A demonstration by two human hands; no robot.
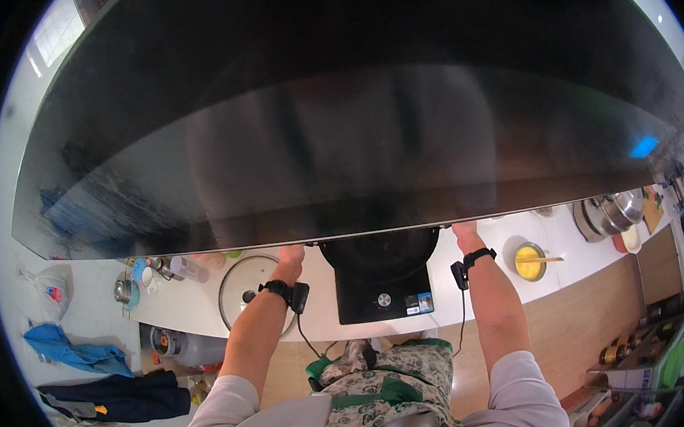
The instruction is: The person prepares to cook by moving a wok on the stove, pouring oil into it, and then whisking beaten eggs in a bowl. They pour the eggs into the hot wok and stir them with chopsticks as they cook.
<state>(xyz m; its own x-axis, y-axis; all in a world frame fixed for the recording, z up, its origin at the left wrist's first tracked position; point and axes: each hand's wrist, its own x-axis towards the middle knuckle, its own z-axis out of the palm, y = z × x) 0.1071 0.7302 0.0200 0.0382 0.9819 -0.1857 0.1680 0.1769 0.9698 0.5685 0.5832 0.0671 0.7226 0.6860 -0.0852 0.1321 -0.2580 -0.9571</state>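
A black wok (pixel 384 249) sits on a black induction cooker (pixel 359 304) before me, its far side hidden by the dark hood. My left hand (pixel 292 257) is at the wok's left side, beside a handle (pixel 311 244). At the opposite side, my right hand (pixel 465 233) is close to the other handle (pixel 445 226). The hood's edge cuts off the fingers of both hands, so their grip is not visible. Partly under my left forearm lies a glass lid (pixel 236 286) with a dark knob.
The large glossy range hood (pixel 346 154) overhangs the white counter (pixel 321 295). To the right are a metal bowl of yellow liquid, seemingly beaten egg (pixel 527 263), with chopsticks (pixel 553 260) across it, and a steel pot (pixel 609 214). Cups (pixel 189 269) stand left; a produce rack (pixel 632 406) is lower right.
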